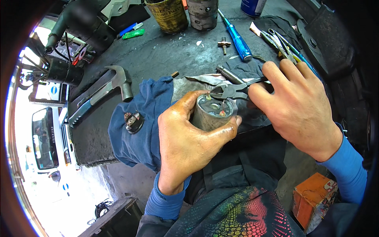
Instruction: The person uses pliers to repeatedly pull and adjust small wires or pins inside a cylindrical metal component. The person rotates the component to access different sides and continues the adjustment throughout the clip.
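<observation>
My left hand [185, 136] is wrapped round a grey metal cylinder [206, 119], thumb on its near right side and fingers behind it. The cylinder's top faces up and shows a recessed dark face with small parts and wire ends. In my right hand [294, 104] is a pair of cutting pliers [229, 91], its jaws over the cylinder's far rim beside a small wire end. Whether the jaws bite on the wire I cannot tell. A black round cap with metal terminals [134, 123] lies to the left on a blue cloth [152, 98].
On the dark workbench [158, 51] lie a claw hammer [118, 83], a blue-handled screwdriver [239, 41], a bolt-like fitting [224, 45] and a metal socket [229, 73]. Two tins [203, 14] stand at the back. More tools [278, 41] lie far right. An orange box [314, 193] sits below.
</observation>
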